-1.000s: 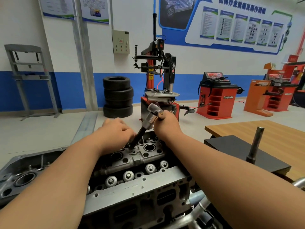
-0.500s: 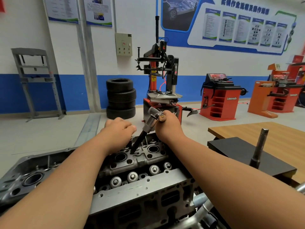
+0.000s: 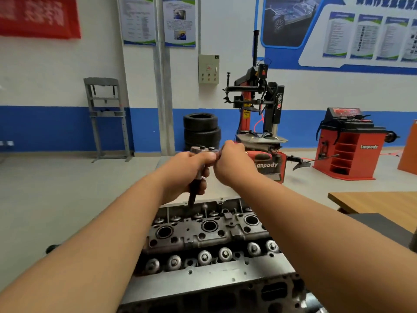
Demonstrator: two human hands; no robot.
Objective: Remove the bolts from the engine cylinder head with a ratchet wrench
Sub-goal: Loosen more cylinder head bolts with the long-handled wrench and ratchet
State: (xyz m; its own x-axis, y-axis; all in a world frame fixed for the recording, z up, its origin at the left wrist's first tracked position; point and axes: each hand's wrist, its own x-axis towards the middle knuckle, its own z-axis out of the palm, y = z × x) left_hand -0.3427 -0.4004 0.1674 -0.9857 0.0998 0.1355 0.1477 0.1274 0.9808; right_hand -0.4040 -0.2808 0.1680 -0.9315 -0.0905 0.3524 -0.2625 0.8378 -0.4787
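Observation:
The grey engine cylinder head (image 3: pixel 203 236) lies in front of me, with round bores and a row of valve springs along its near side. A ratchet wrench (image 3: pixel 204 151) with a dark extension and socket (image 3: pixel 193 195) stands nearly upright over the far edge of the head. My left hand (image 3: pixel 187 175) grips the extension just below the ratchet's head. My right hand (image 3: pixel 234 163) grips the ratchet's handle, which is hidden inside the fist. The socket's tip meets the head's far side; the bolt under it is hidden.
A wooden table (image 3: pixel 379 204) with a dark slab (image 3: pixel 383 224) stands to the right. Behind stand a tyre changer (image 3: pixel 259 123), stacked tyres (image 3: pixel 202 129), a red wheel balancer (image 3: pixel 349 143) and a grey frame (image 3: pixel 108 118) on the open floor.
The wrench has risen from a slant to nearly upright and shifted to the head's far edge. My left hand moved from the head's surface up onto the extension. The view tilted up.

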